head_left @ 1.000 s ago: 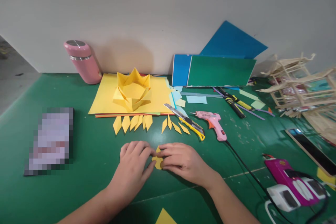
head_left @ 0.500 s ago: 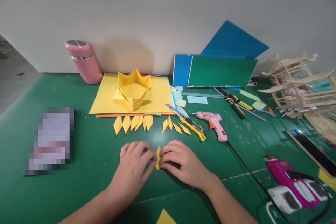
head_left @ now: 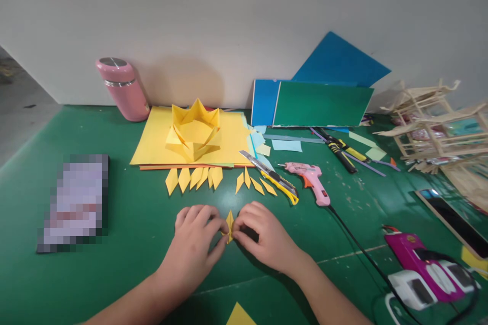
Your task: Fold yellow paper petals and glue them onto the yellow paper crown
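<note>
Between my two hands is a small folded yellow paper piece (head_left: pixel 230 219), narrow and pointed at top and bottom, just above the green table. My left hand (head_left: pixel 198 236) pinches its left edge between thumb and forefinger. From the other side, my right hand (head_left: pixel 263 231) grips its right edge with the fingertips. Ahead of my hands lie several folded yellow paper diamonds (head_left: pixel 196 177) in a row, with narrower ones (head_left: pixel 247 179) to their right. A folded yellow paper crown shape (head_left: pixel 193 137) with pointed tips stands on yellow sheets (head_left: pixel 234 137).
A utility knife (head_left: pixel 272 177) with its blade out and a pink glue gun (head_left: pixel 310 180) lie ahead right; the gun's cord runs to a magenta power strip (head_left: pixel 419 264). A pink flask (head_left: pixel 124 89) stands by the wall. A stick model (head_left: pixel 438 122) is far right.
The paper piece has turned or opened slightly between my fingers, showing a centre crease. My right fingers have shifted a little; both hands otherwise stay in place.
</note>
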A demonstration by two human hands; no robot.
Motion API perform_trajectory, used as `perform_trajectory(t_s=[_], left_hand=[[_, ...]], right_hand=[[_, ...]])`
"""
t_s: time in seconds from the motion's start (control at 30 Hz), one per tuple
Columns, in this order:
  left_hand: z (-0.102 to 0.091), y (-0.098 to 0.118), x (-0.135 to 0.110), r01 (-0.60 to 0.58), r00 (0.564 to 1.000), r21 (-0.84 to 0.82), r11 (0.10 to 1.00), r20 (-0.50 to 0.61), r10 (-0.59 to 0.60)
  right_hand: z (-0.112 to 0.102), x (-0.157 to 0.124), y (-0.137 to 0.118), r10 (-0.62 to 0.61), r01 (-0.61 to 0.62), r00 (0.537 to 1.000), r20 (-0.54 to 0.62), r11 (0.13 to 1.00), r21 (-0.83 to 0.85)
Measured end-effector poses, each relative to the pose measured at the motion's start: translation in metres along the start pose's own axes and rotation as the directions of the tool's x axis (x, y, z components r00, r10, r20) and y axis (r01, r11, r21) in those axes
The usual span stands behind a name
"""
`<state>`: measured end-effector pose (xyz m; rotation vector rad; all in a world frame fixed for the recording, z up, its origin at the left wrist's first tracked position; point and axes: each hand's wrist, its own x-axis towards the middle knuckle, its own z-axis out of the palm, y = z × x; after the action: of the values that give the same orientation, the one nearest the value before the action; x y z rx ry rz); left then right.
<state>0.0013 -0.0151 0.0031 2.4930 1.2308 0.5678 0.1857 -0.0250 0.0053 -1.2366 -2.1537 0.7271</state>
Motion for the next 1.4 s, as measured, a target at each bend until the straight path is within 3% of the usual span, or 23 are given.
perform_trajectory(t_s=[1.4], left_hand=[[0.0001, 0.0034, -0.0011, 0.004, 0.999, 0.005, 1.000, -0.044, -0.004]], right_hand=[[0.0047, 0.0014, -0.0007, 0.068, -0.067, 0.997, -0.027, 0.997, 0.024]])
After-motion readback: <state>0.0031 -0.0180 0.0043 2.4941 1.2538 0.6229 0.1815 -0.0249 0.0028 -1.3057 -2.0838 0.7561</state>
